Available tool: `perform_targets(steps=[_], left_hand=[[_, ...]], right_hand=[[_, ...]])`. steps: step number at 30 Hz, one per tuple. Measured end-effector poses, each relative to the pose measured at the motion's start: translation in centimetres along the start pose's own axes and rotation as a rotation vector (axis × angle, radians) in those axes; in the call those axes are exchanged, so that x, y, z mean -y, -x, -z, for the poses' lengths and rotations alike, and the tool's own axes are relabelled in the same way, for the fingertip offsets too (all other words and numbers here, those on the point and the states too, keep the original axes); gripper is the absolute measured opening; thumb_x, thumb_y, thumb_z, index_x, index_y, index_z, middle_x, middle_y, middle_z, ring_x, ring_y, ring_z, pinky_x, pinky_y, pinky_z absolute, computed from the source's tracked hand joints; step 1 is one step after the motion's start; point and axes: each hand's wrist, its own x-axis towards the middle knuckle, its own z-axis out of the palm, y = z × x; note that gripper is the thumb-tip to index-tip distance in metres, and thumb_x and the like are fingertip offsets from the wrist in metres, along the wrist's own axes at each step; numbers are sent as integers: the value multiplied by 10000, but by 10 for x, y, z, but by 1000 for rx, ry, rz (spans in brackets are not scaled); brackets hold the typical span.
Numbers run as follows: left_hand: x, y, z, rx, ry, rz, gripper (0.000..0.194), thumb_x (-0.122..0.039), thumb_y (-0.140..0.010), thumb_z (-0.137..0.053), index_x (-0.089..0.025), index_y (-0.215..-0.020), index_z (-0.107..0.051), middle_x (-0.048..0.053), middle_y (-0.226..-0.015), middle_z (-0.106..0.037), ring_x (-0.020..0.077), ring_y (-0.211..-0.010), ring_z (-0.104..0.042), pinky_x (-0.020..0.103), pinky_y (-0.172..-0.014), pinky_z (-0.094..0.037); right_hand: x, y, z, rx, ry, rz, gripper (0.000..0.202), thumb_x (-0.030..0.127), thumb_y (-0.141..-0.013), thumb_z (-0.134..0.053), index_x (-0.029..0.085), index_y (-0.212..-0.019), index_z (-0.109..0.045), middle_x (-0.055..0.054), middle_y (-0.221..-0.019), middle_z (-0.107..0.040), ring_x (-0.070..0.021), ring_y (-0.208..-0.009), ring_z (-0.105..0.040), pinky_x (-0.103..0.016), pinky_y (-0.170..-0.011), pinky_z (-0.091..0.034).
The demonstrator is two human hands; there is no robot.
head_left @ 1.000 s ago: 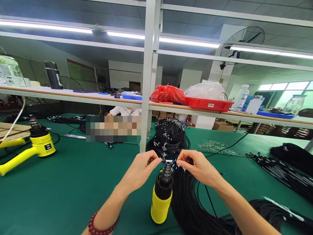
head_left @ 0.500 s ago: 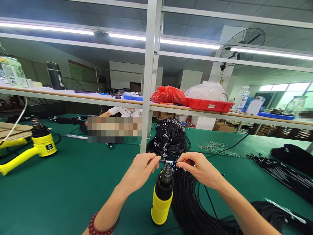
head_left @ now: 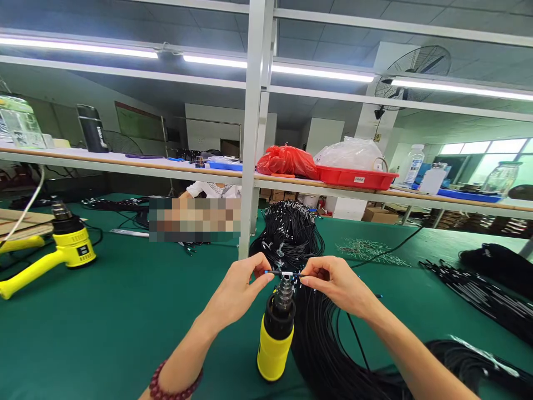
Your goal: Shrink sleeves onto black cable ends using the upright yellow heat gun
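Above green table (head_left: 125, 311), both hands pinch cable (head_left: 285, 273) over heat gun (head_left: 275, 333).

The bench (head_left: 125, 311) is covered in green matting. An upright yellow heat gun (head_left: 275, 333), black cable bundles (head_left: 333, 355) and a second heat gun (head_left: 62, 247) are carried on it.

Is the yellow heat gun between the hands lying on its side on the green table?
No, the yellow heat gun stands upright on the green table, its nozzle pointing up just below the cable pinched by the left hand and right hand.
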Motion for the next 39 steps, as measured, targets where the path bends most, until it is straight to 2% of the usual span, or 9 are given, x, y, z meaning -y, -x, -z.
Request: perform_targets(steps=[3,6,13,15,19,22,26,36,39], left_hand=[[3,1,-2,-3,-45,10,443,-457,-959,-343,-162,-659,-483,-31,-637,-493,112,-615,-413,246,-587,-290],[6,0,-3,-1,-47,21,518,-484,-966,-297,-155,-617,-492,-20,-617,-506,114,-607,-438,251,-602,-305],[0,-1,-2,-54,20,16,196,-365,-900,-492,-189,-841,-554,-29,-802,-570,126,-754,-476,238,-656,-334],[-2,0,-2,-43,44,28,209,-382,-905,-483,-192,-849,-552,-26,-789,-577,126,-740,-478,240,-651,-339],[-3,2,-2,14,105,78,397,-513,-926,-392,-175,-762,-521,-21,-621,-542,121,-597,-445,241,-561,-317],[-2,2,-4,11,110,80,426,-523,-923,-388,-167,-745,-541,-17,-571,-526,118,-556,-430,237,-535,-305],[-2,0,-4,-11,108,52,370,-465,-909,-450,-164,-731,-569,-9,-618,-565,119,-590,-455,230,-549,-314],[-3,-2,-6,-117,107,2,74,-250,-822,-590,-190,-785,-613,-32,-760,-605,125,-749,-518,236,-681,-362],[-4,-3,-6,-133,94,7,51,-239,-816,-600,-193,-801,-615,-36,-771,-604,124,-765,-522,233,-696,-364]], right_hand=[[5,2,1,45,48,-1,272,306,-883,-519,136,-729,-665,12,-613,-522,-83,-561,-370,-215,-521,-248],[9,4,1,73,76,-5,319,288,-919,-454,145,-754,-686,7,-612,-544,-84,-551,-403,-217,-523,-260],[3,0,-5,-23,4,7,184,279,-845,-563,134,-733,-579,26,-625,-488,-82,-578,-370,-203,-534,-273],[1,-1,-5,-17,-12,10,171,271,-841,-564,137,-736,-565,29,-627,-475,-82,-580,-361,-204,-538,-275],[4,2,-2,5,8,22,193,283,-853,-551,136,-730,-572,27,-630,-479,-84,-586,-363,-210,-543,-273],[8,6,1,26,37,12,268,337,-882,-520,133,-741,-620,17,-640,-495,-88,-586,-354,-219,-532,-260],[10,8,4,58,84,-2,377,376,-931,-429,149,-783,-690,13,-613,-483,-94,-560,-323,-235,-517,-227],[6,2,0,-52,64,14,215,286,-854,-554,139,-743,-663,5,-664,-580,-97,-601,-434,-211,-557,-301],[6,1,0,-60,71,3,207,285,-846,-564,143,-742,-671,5,-668,-591,-96,-596,-435,-213,-561,-304]])
